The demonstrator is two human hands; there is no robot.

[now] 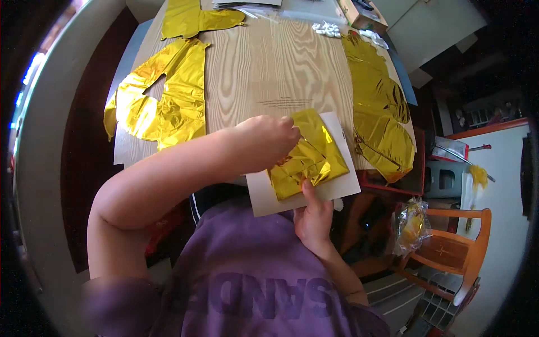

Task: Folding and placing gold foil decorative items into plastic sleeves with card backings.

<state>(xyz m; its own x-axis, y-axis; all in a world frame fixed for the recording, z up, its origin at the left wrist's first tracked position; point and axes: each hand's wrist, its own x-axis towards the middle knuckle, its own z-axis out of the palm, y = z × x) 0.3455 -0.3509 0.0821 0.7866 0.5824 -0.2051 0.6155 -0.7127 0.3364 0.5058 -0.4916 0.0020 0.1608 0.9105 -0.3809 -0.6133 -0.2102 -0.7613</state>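
Note:
A folded gold foil balloon (307, 168) lies on a white card (341, 140) just in front of my body, at the table's near edge. My right hand (314, 216) grips the card's near edge from below, its thumb pressed onto the foil. Closed in a fist, my left hand (269, 140) is over the left part of the foil. Its fingertips are hidden, so what they pinch does not show. The foil is creased and bunched beside that fist.
Flat gold foil balloons lie at the table's left (191, 95), far left (196, 19) and right (382, 106). At the back are small white pieces (327, 29), clear plastic bags (306, 10) and a wooden box (362, 16). A wooden chair (449, 247) stands to the right.

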